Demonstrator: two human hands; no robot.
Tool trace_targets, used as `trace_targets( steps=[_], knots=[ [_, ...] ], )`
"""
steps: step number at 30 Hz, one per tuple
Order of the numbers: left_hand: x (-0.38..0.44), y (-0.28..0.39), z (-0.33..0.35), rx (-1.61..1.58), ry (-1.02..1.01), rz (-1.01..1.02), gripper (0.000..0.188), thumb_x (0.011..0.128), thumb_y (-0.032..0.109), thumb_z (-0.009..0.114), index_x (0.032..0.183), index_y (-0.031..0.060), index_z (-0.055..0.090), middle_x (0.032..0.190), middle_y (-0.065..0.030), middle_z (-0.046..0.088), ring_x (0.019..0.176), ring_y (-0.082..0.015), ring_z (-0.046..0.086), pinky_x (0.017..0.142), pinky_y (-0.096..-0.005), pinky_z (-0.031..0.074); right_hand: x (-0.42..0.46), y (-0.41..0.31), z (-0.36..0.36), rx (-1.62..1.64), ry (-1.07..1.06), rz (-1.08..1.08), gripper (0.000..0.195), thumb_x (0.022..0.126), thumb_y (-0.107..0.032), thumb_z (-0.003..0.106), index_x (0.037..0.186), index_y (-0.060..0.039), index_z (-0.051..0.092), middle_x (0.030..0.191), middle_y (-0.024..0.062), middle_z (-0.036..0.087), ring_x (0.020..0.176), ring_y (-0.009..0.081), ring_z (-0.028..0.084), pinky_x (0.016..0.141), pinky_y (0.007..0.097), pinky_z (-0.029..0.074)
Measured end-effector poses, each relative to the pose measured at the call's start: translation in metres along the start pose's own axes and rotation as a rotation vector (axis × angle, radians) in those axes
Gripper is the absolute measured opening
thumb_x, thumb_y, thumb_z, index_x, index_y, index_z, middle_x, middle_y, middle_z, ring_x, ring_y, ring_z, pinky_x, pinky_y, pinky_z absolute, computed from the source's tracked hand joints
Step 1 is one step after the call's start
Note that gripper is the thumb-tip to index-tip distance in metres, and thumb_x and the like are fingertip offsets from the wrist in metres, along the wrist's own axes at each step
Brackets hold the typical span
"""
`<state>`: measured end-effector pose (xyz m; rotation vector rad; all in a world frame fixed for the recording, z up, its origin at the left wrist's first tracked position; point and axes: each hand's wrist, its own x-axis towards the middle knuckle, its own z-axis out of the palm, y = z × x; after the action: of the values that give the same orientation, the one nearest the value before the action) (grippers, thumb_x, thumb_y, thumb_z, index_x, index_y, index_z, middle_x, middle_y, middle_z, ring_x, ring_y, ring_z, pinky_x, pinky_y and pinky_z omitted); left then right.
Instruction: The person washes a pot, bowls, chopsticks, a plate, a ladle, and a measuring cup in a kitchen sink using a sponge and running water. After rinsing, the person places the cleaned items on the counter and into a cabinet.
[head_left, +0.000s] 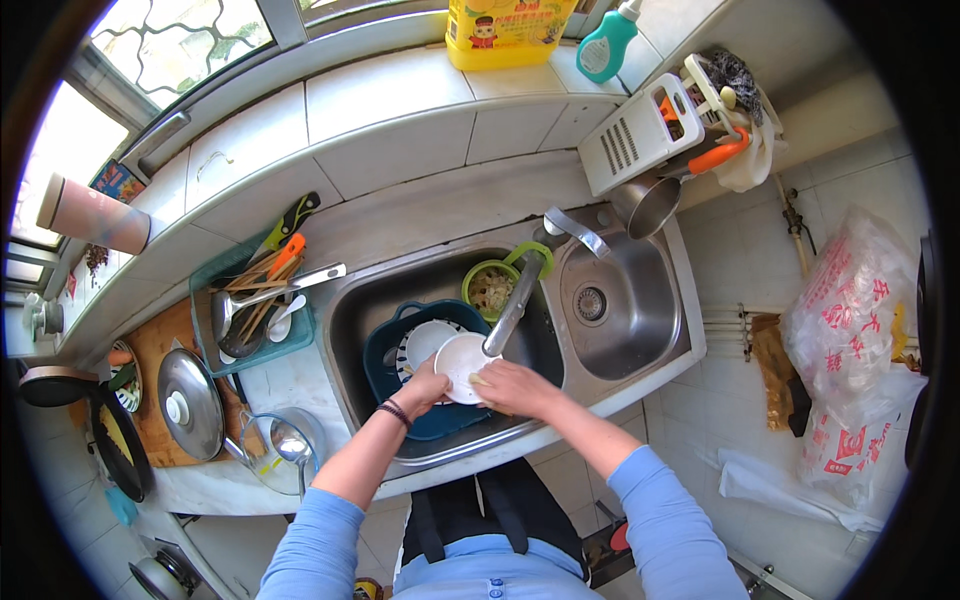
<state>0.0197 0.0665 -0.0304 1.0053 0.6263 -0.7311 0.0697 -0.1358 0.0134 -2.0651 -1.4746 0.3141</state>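
A small white bowl (459, 360) is tilted under the spout of the metal faucet (517, 304). My left hand (426, 388) grips its left rim. With my right hand (517, 385) I press a yellowish cloth or sponge (478, 380) against its right side; most of that piece is hidden by my fingers. Below the bowl, a dark blue plastic basin (380, 352) stands in the larger sink compartment (352, 307). Inside the basin lie another white bowl (431, 339) and a dark-patterned plate (405, 360), partly covered. A green strainer (489, 289) with food scraps sits behind the faucet spout.
To the right is the smaller sink compartment (626, 330). A teal utensil basket (259, 352), pot lid (191, 405) and glass pot (281, 450) stand on the left counter. At back right, a white rack (641, 135) and metal pot (646, 206) border the sink. Plastic bags (847, 322) hang far right.
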Motion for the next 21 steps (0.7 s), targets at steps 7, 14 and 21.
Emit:
trace_targets(
  steps=[7,14,21],
  knots=[
    [0.004,0.009,0.019,0.012,0.071,0.042,0.059,0.071,-0.011,0.046,0.129,-0.0001,0.044,0.11,-0.0157,0.059,0.092,-0.0297,0.063,0.068,-0.0327,0.057,-0.001,-0.007,0.007,-0.036,0.034,0.153,0.022,0.073,-0.022,0.067,0.081,-0.0057,0.056,0.086,0.0116,0.057,0.087,0.0294,0.059,0.078,0.04,0.048],
    [0.013,-0.001,0.029,-0.119,0.058,0.041,0.067,0.07,-0.013,0.044,0.135,0.0034,0.039,0.12,-0.016,0.055,0.104,-0.0303,0.059,0.07,-0.0378,0.057,0.008,-0.015,0.006,-0.072,-0.016,0.269,0.024,0.069,-0.021,0.067,0.085,-0.0054,0.058,0.088,0.0118,0.059,0.087,0.0307,0.058,0.08,0.0406,0.046],
    [0.027,-0.019,0.038,-0.218,0.189,0.097,0.07,0.069,-0.014,0.045,0.136,0.0035,0.04,0.118,-0.0161,0.055,0.102,-0.0308,0.06,0.075,-0.0377,0.057,-0.003,-0.005,0.008,0.048,0.084,0.315,0.021,0.07,-0.016,0.066,0.087,-0.0054,0.06,0.085,0.014,0.063,0.093,0.0337,0.059,0.084,0.041,0.047]
  ],
)
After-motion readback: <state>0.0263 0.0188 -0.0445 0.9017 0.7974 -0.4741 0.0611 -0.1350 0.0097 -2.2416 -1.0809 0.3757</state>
